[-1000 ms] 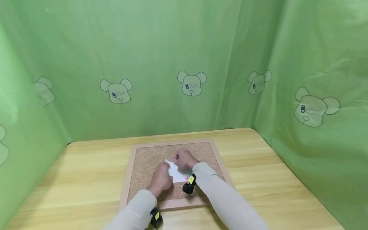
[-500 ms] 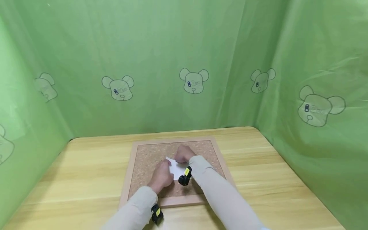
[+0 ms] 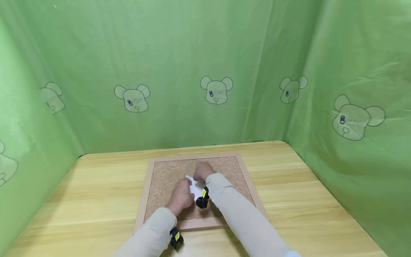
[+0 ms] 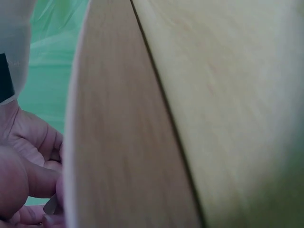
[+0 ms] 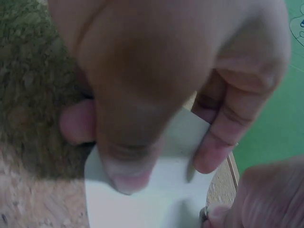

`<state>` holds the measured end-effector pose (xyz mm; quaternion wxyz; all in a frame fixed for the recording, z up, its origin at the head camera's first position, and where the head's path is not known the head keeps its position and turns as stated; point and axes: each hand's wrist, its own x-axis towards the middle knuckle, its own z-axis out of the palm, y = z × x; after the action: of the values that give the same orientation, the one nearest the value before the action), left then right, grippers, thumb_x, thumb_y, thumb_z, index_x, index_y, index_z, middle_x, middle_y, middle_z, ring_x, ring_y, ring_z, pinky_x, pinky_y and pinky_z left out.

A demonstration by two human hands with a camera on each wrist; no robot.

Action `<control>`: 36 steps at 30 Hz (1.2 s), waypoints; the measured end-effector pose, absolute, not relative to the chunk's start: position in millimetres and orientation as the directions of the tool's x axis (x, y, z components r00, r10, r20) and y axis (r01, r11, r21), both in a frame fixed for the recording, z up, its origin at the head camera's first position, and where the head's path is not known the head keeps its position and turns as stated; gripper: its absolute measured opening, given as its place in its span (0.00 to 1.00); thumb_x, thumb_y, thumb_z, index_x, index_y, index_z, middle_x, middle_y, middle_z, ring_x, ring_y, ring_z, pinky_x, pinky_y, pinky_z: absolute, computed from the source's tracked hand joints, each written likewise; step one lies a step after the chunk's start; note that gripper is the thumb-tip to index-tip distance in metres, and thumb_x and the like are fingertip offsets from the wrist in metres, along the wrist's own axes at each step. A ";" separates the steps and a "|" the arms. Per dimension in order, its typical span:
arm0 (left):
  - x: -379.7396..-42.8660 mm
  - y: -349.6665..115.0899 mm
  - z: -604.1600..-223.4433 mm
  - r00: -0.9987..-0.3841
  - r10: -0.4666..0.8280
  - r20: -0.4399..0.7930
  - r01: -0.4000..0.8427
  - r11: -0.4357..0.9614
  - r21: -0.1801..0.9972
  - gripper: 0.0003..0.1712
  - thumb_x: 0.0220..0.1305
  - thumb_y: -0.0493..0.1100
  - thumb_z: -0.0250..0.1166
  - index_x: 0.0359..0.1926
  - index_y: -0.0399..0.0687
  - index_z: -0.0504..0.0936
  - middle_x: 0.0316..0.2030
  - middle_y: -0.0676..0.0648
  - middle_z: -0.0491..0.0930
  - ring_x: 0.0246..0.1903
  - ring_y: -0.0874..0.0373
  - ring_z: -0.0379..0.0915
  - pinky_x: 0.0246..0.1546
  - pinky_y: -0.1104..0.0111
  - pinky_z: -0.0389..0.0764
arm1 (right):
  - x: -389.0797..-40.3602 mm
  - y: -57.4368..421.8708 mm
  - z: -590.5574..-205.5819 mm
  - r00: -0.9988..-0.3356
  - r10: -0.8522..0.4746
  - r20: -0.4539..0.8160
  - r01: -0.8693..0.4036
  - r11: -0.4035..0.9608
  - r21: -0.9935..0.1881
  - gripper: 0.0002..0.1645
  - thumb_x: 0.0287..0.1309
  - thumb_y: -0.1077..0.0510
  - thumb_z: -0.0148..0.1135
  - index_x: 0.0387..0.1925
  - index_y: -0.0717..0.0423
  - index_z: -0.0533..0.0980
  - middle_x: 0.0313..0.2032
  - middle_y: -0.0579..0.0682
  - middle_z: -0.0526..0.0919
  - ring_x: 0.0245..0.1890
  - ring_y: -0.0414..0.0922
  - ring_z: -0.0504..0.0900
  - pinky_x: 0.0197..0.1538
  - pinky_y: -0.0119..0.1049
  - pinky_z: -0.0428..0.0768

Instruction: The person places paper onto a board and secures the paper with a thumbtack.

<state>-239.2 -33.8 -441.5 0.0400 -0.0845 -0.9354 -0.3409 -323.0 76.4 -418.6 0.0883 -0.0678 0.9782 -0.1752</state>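
Note:
A white card [image 5: 156, 204] lies over the framed corkboard [image 3: 167, 189]. At the card's left side, my left hand [image 3: 181, 195] holds the edge with thumb and fingers; part of it also shows at the lower right of the right wrist view. My right hand [image 3: 203, 172] is over the card's upper part with bent fingers. In the right wrist view its thumb [image 5: 130, 171] points down against the card's face, and a fingertip [image 5: 206, 159] touches the card farther right. Whether the right fingers pinch something small, I cannot tell. The right wrist covers the card's right part.
The corkboard's pale wooden frame [image 3: 199, 224] rests on a wood-grain table [image 3: 298, 200]. Green curtains [image 3: 173, 46] with bear-head prints close in the back and sides. Each wrist carries a small black camera [image 3: 202, 198].
My right hand has tipped over and moved slightly left, so its wrist now covers the card's pink drawing. My left hand stays at the card's left edge. The head view has shifted slightly.

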 end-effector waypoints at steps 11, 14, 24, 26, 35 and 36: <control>-240.9 -34.7 -439.6 -0.979 0.146 0.144 0.204 0.768 0.607 0.21 0.44 0.28 0.67 0.44 0.28 0.76 0.39 0.35 0.76 0.42 0.43 0.74 0.49 0.54 0.77 | -334.9 81.0 -421.3 -0.974 -0.116 -0.195 -0.079 0.979 -0.189 0.04 0.42 0.63 0.59 0.16 0.56 0.75 0.26 0.53 0.78 0.26 0.47 0.73 0.26 0.34 0.72; -240.9 -38.8 -439.9 -0.982 0.136 0.133 0.189 0.779 0.598 0.22 0.44 0.27 0.66 0.45 0.28 0.76 0.39 0.36 0.75 0.42 0.43 0.74 0.49 0.54 0.77 | -336.3 81.0 -421.9 -0.970 -0.119 -0.212 -0.071 0.973 -0.221 0.05 0.40 0.63 0.57 0.15 0.55 0.72 0.26 0.53 0.78 0.25 0.47 0.73 0.24 0.34 0.69; -239.4 -45.2 -438.2 -0.992 0.097 0.076 0.123 0.786 0.606 0.20 0.49 0.32 0.69 0.45 0.29 0.77 0.42 0.35 0.75 0.46 0.41 0.73 0.52 0.54 0.75 | -330.3 95.5 -426.6 -0.968 -0.179 -0.176 -0.105 0.926 -0.363 0.27 0.49 0.47 0.74 0.08 0.53 0.69 0.10 0.47 0.70 0.13 0.41 0.67 0.16 0.30 0.64; -238.8 -45.9 -438.0 -0.994 0.085 0.062 0.105 0.783 0.613 0.20 0.49 0.33 0.71 0.44 0.29 0.77 0.41 0.36 0.75 0.46 0.42 0.73 0.52 0.54 0.75 | -328.3 99.7 -426.9 -0.966 -0.192 -0.171 -0.113 0.914 -0.390 0.26 0.48 0.48 0.74 0.10 0.53 0.69 0.10 0.46 0.69 0.13 0.41 0.67 0.16 0.30 0.64; -235.4 -52.3 -440.6 -0.996 0.085 -0.003 0.064 0.776 0.628 0.15 0.52 0.34 0.70 0.40 0.32 0.78 0.36 0.40 0.76 0.39 0.46 0.74 0.44 0.55 0.79 | -315.6 115.1 -428.9 -0.969 -0.210 -0.132 -0.129 0.881 -0.456 0.22 0.51 0.50 0.73 0.22 0.58 0.70 0.20 0.49 0.68 0.20 0.45 0.68 0.23 0.35 0.68; -235.0 -54.5 -440.7 -0.996 0.092 -0.007 0.068 0.775 0.628 0.14 0.53 0.34 0.70 0.40 0.32 0.78 0.34 0.41 0.76 0.36 0.48 0.74 0.40 0.57 0.80 | -313.9 116.5 -429.2 -0.970 -0.214 -0.118 -0.138 0.878 -0.459 0.22 0.51 0.50 0.73 0.23 0.58 0.70 0.20 0.49 0.68 0.21 0.45 0.67 0.23 0.35 0.68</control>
<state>-235.0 -54.5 -440.7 -0.0186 -0.0424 -0.9420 -0.3324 -313.9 116.5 -429.2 0.0827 -0.0910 0.9655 -0.2297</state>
